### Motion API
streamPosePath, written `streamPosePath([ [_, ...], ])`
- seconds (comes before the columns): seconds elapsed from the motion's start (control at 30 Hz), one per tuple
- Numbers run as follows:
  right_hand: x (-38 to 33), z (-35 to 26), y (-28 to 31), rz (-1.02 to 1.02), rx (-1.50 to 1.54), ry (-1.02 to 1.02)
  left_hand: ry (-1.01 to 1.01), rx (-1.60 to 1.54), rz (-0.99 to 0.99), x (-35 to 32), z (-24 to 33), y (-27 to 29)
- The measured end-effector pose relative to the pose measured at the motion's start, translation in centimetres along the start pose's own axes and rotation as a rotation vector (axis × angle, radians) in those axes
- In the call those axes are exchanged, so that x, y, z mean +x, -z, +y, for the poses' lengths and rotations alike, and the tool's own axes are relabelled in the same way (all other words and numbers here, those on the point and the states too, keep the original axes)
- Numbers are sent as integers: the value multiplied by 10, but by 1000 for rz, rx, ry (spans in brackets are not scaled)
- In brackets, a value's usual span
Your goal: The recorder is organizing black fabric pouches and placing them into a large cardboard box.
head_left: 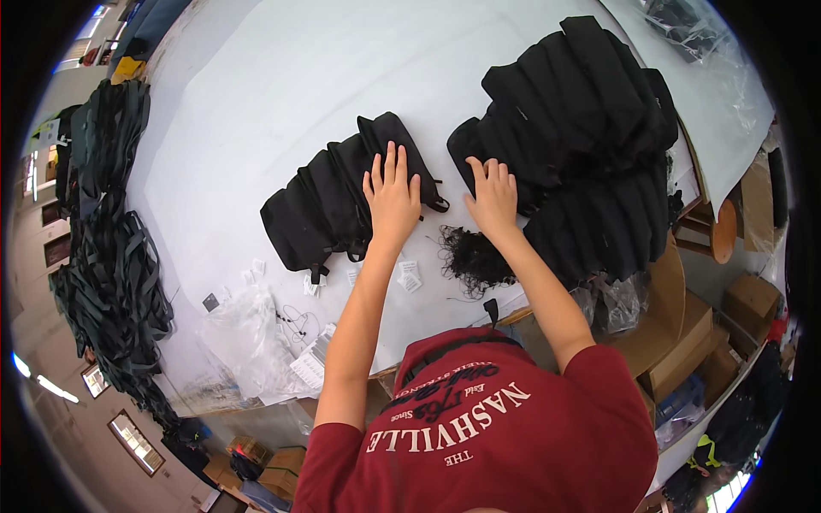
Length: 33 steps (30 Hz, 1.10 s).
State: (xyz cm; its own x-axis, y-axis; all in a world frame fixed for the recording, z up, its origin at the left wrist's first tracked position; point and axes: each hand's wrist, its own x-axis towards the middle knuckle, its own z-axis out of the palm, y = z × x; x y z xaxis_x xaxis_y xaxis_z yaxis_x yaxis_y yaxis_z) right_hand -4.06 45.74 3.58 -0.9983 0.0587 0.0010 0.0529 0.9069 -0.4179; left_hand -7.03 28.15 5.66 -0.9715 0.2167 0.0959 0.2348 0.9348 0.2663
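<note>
Head view, looking down: we see a white surface (256, 103) with two groups of black folded bags laid in overlapping rows. Our left hand (392, 198) lies flat, fingers spread, palm down on the near end of the smaller row of black bags (329, 209), pinching nothing. Our right hand (493, 197) is also flat and open, fingers slightly splayed, resting on the near left edge of the larger stack of black bags (569, 111), which runs on into a second row (599, 227) toward the surface's right edge. Between and just below the hands sits a tangle of black thread or cord (473, 256), touching the surface. Small white paper tags (409, 275) lie scattered near the smaller row, with crumpled clear plastic wrap (244, 325) at the near left edge. A heap of black straps (115, 265) hangs off the far left. Cardboard boxes (684, 342) stand below on the right. Our judgement: to press or square the rows well, we should keep both palms flat, bear down evenly, and avoid dragging the overlapped bags out of line or snagging the loose thread.
</note>
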Motion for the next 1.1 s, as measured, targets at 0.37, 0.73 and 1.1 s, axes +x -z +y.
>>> streamPosePath([
  [0.37, 61, -18, -18, 5, 1282, -185, 33, -101, 6, -9, -11, 9],
  [0.73, 60, -29, -53, 8, 841, -250, 808, -95, 331, -107, -244, 68],
  [1.1, 42, -43, -33, -58, 1129, -152, 792, -595, 201, -90, -213, 53],
])
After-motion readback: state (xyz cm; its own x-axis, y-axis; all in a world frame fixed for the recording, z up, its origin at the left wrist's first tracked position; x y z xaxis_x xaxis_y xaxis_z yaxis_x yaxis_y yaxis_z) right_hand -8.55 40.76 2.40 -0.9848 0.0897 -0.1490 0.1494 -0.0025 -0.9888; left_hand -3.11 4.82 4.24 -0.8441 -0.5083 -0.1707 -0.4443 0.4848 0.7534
